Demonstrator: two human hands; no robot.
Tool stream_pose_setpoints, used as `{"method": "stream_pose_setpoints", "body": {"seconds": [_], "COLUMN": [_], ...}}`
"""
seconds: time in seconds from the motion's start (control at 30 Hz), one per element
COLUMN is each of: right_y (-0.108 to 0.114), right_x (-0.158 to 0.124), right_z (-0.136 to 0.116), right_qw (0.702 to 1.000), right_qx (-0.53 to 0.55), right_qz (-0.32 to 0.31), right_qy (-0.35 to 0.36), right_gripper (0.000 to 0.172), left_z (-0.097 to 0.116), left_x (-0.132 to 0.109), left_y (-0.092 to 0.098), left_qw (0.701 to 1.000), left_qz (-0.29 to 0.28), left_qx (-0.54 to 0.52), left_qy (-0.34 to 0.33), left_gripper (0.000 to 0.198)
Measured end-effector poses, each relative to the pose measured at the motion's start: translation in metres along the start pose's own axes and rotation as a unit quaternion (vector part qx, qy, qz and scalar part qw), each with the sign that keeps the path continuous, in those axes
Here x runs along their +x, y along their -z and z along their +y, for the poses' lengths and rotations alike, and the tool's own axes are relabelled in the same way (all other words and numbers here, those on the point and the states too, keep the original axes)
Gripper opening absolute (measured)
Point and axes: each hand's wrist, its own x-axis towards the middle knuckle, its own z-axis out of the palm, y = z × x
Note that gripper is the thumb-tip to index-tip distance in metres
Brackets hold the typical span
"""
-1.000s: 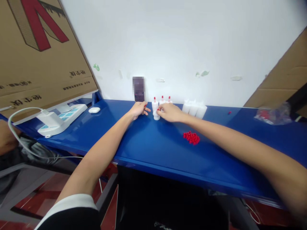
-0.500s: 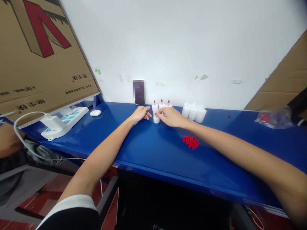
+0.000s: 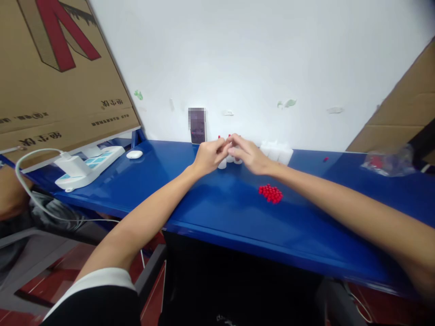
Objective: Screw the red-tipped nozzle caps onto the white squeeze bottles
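My left hand [image 3: 210, 157] and my right hand [image 3: 252, 156] meet fingertip to fingertip over a small group of white squeeze bottles. Both have curled, closed fingers; whatever is pinched between them is hidden. Beneath the fingers show the lower part of a white bottle [image 3: 222, 164] near the left hand and part of another bottle [image 3: 238, 161] by the right. Red caps [image 3: 229, 135] of the bottles behind peek out above the hands. A pile of small red caps [image 3: 271, 194] lies on the blue table [image 3: 217, 213], nearer me than the right hand.
Several white bottles [image 3: 284, 156] stand behind my right wrist. Farther right lie a loose red cap [image 3: 326, 159] and a clear bag [image 3: 389, 162] with red pieces. A phone [image 3: 197, 127] leans on the wall. At left are a power strip [image 3: 98, 165] and a white case [image 3: 134, 154].
My left hand has moved right and closed in beside the right hand. The right hand has shifted slightly up and right from the front bottle's red cap. The view has tilted slightly.
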Motion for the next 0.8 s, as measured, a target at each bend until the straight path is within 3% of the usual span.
{"method": "stream_pose_setpoints", "body": {"seconds": [0.13,0.3,0.57,0.8], "right_y": [0.002,0.0,-0.002,-0.003], "right_x": [-0.005,-0.01,-0.011,-0.011], "right_z": [0.004,0.009,0.011,0.016], "right_qw": [0.998,0.998,0.996,0.995], "right_qx": [-0.02,-0.055,-0.081,-0.1], "right_qz": [-0.042,-0.029,-0.022,-0.003], "right_qy": [0.053,0.031,0.009,-0.008], "right_gripper": [0.031,0.035,0.031,0.024], "left_z": [-0.003,-0.006,-0.008,-0.004], "left_x": [-0.002,-0.002,-0.005,-0.006], "left_y": [0.001,0.001,0.002,0.001], "left_qw": [0.992,0.976,0.963,0.959], "left_qz": [-0.037,-0.082,-0.16,-0.225], "left_qx": [0.066,0.123,0.142,0.135], "left_qy": [-0.099,-0.16,-0.165,-0.108], "left_gripper": [0.045,0.05,0.041,0.025]}}
